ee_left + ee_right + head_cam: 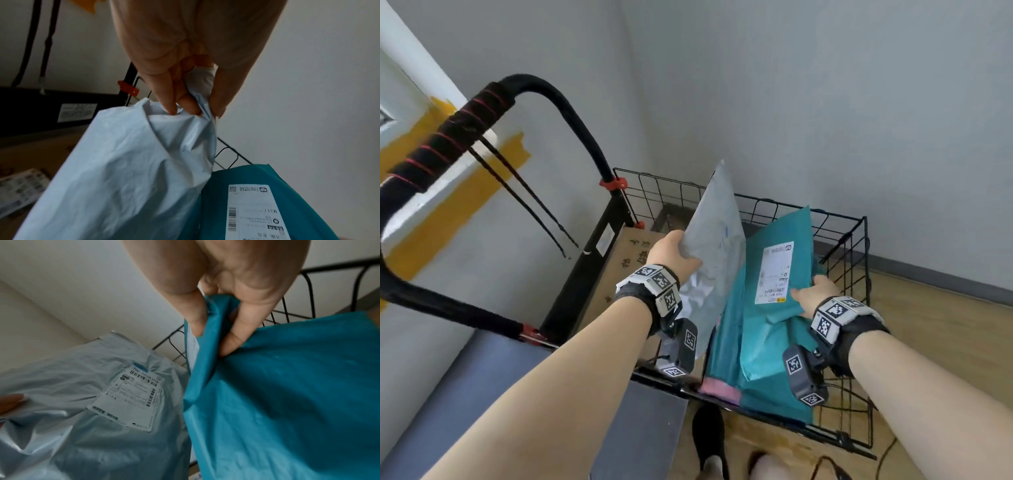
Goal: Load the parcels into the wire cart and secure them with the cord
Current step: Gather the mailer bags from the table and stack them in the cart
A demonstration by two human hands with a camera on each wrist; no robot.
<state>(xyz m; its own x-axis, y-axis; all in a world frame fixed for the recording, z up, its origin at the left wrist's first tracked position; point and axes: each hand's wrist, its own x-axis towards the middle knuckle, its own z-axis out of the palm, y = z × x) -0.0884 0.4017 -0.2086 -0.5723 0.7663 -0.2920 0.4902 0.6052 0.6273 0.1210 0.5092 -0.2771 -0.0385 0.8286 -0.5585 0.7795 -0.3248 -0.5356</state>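
A black wire cart [856, 253] stands in a corner of the room. My left hand [674, 255] grips the edge of a grey plastic parcel [717, 236] and holds it upright over the cart; its fingers [185, 104] bunch the grey parcel [127, 170]. My right hand [815, 291] pinches a teal parcel [777, 291] with a white label, tilted up inside the cart. In the right wrist view, fingers [232, 340] clamp the teal parcel [287, 394] beside the grey parcel [82, 394]. More teal parcels and a pink one [720, 390] lie beneath. Black cords [527, 195] hang from the handle.
A cardboard box [619, 263] sits at the cart's left end under the padded black handle [469, 120]. Grey walls close in behind and left. A blue-grey surface [482, 394] lies near left, wood floor [935, 335] to the right, with my feet [712, 445] and a cable below.
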